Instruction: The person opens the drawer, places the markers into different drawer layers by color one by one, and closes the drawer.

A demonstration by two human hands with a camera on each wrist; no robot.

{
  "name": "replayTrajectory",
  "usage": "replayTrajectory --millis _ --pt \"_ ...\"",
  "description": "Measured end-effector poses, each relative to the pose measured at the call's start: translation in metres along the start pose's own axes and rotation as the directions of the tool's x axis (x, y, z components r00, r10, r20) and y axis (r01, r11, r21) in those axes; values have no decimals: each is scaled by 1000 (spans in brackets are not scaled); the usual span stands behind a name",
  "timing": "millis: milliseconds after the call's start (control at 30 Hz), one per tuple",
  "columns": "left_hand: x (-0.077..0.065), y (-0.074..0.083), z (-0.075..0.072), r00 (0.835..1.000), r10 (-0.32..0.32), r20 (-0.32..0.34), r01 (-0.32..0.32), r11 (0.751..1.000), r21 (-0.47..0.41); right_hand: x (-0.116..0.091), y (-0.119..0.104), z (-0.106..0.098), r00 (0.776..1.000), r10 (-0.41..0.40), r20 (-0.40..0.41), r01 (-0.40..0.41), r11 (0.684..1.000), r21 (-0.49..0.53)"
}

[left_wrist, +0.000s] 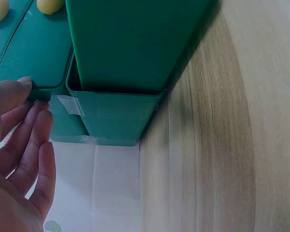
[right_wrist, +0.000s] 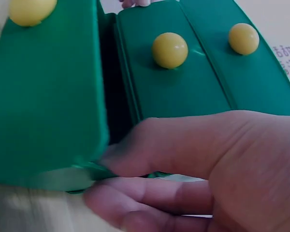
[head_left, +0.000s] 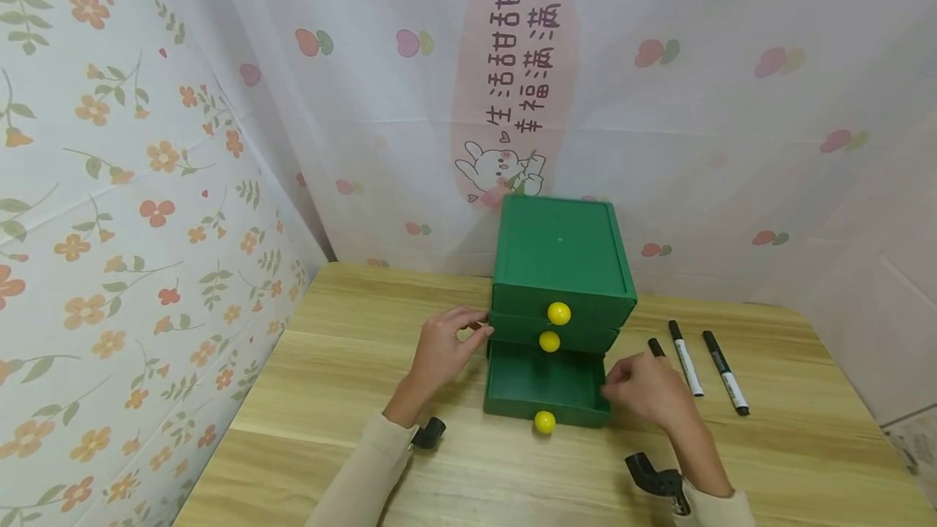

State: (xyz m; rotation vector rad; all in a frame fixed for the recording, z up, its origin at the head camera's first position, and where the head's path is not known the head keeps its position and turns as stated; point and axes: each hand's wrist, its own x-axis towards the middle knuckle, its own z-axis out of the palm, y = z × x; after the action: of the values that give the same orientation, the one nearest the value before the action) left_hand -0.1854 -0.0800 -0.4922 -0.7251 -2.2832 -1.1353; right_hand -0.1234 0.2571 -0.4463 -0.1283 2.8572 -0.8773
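Note:
A green desktop drawer cabinet (head_left: 560,246) stands on the table, with yellow ball knobs on its drawers. Its bottom drawer (head_left: 542,409) is pulled out, and no items show inside. My left hand (head_left: 446,348) is at the cabinet's left side; in the left wrist view its thumb and fingertips pinch the edge of the middle drawer (left_wrist: 38,53), the other fingers loosely bent. On the other side, my right hand (head_left: 647,385) pinches the right side wall of the bottom drawer, thumb inside and fingers outside, as the right wrist view shows.
Several marker pens lie right of the cabinet: a white one (head_left: 686,358), a black-and-white one (head_left: 726,372), and a third (head_left: 655,346) partly behind my right hand. A printed curtain (head_left: 395,104) hangs behind the wooden table (head_left: 351,348).

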Motion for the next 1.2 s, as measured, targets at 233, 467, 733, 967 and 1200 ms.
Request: replayTrajectory --millis 233,467,733,967,1200 --pt "-1 1 -1 999 -27 17 28 999 -30 -6 -4 -4 997 -38 68 40 999 -31" --pt "0 0 -1 999 -39 26 39 999 -22 -10 -4 -6 991 -44 123 46 999 -14" --pt "0 1 -1 1000 -24 19 24 1000 -13 3 1 -1 1000 -28 7 28 999 -36" --pt "0 2 -2 999 -29 20 30 999 -17 6 3 1 999 -37 -9 37 999 -28" --pt "0 1 -1 1000 -20 17 20 999 -29 2 0 -2 999 -28 40 28 1000 -8"
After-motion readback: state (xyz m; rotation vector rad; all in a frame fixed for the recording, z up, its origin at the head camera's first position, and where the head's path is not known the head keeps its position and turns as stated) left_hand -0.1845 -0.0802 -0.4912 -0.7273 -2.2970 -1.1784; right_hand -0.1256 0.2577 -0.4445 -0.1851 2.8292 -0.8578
